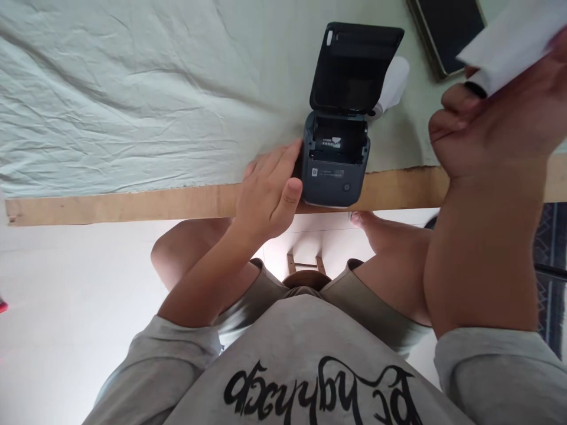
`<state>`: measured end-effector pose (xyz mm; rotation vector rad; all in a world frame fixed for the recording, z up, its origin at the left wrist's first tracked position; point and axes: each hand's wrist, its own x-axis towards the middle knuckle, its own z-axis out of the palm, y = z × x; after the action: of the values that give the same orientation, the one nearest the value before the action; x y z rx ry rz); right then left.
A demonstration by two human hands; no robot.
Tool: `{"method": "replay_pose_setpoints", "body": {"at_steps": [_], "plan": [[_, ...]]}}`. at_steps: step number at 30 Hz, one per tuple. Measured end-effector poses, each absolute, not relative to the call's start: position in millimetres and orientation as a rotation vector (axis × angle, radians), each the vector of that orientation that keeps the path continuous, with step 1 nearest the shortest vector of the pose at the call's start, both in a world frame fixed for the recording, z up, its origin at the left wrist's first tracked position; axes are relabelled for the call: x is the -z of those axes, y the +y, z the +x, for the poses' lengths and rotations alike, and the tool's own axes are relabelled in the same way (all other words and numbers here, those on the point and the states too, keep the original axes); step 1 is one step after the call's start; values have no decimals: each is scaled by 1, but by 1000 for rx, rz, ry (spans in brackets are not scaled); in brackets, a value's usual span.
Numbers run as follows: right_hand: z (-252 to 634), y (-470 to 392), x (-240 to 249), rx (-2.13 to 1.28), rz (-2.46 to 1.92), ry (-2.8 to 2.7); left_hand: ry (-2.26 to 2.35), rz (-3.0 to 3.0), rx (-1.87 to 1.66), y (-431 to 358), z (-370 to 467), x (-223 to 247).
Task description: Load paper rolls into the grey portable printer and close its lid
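A small dark printer (pixel 330 177) stands at the table's front edge with its lid (pixel 349 71) raised and its paper bay exposed. My left hand (pixel 270 192) rests against the printer's left side, fingers spread and thumb apart, holding nothing. At the upper right, my right hand (pixel 500 118) has its fingers curled round a roll of white paper (pixel 514 50), with a dark core end showing. Part of that hand is cut off by the frame's edge. Behind the printer's lid lies another white paper roll (pixel 393 82), partly hidden.
A black phone-like device (pixel 449 32) lies at the top right, near my right hand. The table has a wrinkled pale green cloth (pixel 133 106) and a bare wooden front edge (pixel 119 205). Below are my legs and a wooden stool (pixel 306 278).
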<state>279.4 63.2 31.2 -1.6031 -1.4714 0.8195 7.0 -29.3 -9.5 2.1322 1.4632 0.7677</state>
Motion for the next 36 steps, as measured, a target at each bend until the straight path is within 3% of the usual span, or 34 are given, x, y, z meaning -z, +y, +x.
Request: {"method": "replay_pose_setpoints", "body": {"at_steps": [2, 4, 12, 20, 26, 30, 36], "plan": [[272, 66, -21, -887, -1539, -954, 1464, 2146, -763, -29, 7, 10], [266, 65, -13, -771, -1479, -868, 1469, 2152, -756, -29, 7, 11], [279, 54, -14, -251, -1715, -1560, 1479, 2167, -778, -28, 9, 11], [286, 55, -5, -315, -1879, -1618, 1487, 2176, -749, -28, 10, 11], [274, 42, -18, 60, -1702, -1560, 1494, 2187, -759, -27, 11, 9], [246, 39, -23, -241, -1559, -1777, 1485, 2207, -757, -27, 12, 8], [223, 65, -22, -324, -2016, -1763, 1501, 2224, -726, -28, 11, 10]]}}
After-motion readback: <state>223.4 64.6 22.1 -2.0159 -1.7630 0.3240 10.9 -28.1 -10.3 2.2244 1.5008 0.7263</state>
